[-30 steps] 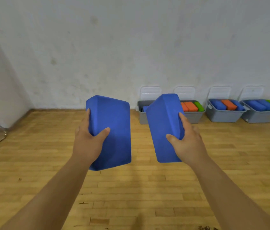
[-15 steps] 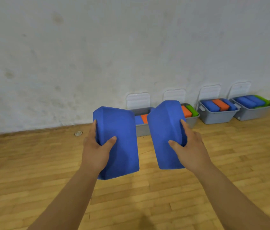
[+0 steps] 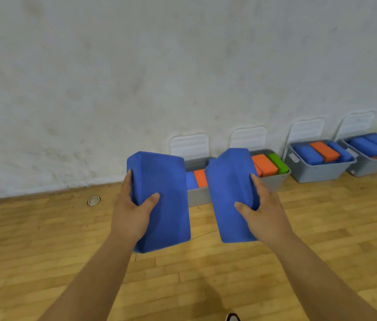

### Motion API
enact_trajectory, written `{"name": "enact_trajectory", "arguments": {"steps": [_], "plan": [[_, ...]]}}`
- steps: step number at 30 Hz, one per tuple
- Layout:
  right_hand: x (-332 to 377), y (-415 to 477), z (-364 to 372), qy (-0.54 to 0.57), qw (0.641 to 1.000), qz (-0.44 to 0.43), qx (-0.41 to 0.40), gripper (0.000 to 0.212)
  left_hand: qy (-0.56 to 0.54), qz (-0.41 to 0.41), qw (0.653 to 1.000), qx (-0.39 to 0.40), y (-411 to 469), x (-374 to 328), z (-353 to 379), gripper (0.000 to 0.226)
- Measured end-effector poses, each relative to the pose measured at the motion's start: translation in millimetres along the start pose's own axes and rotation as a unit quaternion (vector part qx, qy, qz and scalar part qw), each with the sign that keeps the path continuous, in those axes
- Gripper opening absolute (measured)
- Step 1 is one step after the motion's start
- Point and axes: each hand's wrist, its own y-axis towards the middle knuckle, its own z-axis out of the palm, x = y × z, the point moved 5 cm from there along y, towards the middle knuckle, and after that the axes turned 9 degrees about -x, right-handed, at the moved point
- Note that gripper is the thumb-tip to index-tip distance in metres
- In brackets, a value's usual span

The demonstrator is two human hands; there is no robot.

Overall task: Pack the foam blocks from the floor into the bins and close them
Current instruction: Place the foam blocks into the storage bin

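Note:
My left hand (image 3: 132, 214) grips a blue foam block (image 3: 164, 200) held upright in front of me. My right hand (image 3: 264, 214) grips a second blue foam block (image 3: 229, 193) beside it. Behind the blocks, along the wall, stand several grey bins with their white lids propped open. The leftmost bin (image 3: 196, 195) shows a blue and an orange block and is partly hidden by the held blocks. The second bin (image 3: 275, 179) holds orange and green blocks. The third bin (image 3: 317, 172) holds blue and orange blocks. The fourth bin (image 3: 372, 165) holds blue and green blocks.
The floor is wooden planks (image 3: 44, 251), meeting a white wall (image 3: 136, 77). A small round metal fitting (image 3: 94, 201) sits in the floor near the wall at the left. A shoe tip (image 3: 232, 317) shows at the bottom edge.
The view has moved nearer to the bins and turned left, so the bins look larger and sit further right. Both hands keep the same grip on the blue blocks.

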Motion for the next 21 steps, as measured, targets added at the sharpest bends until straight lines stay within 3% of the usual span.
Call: {"name": "enact_trajectory", "arguments": {"steps": [10,21], "plan": [[9.1,227.7,45.7,-0.001,0.995,-0.03,0.094,0.083,-0.017,-0.048,0.997,-0.058,139.9,-18.5,115.3,0.086],[-10.4,410.1,171.0,-0.006,0.993,0.035,0.11,0.085,-0.015,-0.086,0.996,0.017,371.0,21.7,242.1,0.088]]}}
